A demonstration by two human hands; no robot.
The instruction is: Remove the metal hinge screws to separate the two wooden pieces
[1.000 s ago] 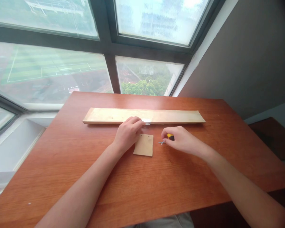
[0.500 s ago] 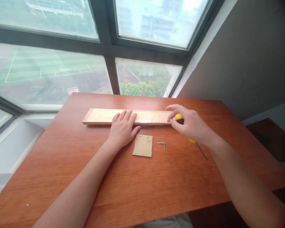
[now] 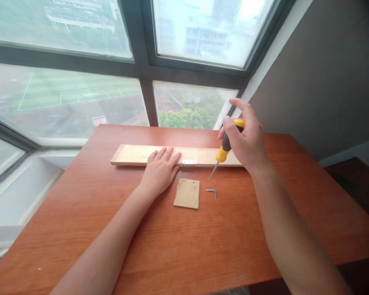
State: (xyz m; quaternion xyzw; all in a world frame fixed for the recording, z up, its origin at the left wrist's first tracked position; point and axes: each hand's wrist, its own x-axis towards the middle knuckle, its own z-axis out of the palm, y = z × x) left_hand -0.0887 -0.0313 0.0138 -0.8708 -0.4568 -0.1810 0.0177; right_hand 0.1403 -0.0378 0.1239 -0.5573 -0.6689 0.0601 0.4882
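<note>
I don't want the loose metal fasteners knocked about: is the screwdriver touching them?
Apart. The head view shows a strip of tabletop between the tip of the screwdriver and the metal fasteners.

I watch through one head-worn camera, facing forward and down across the table (image 3: 160, 246), near enough for it to fill most of the lower half, with the window (image 3: 199, 32) beyond and the wall (image 3: 329, 78) off to the right.
</note>
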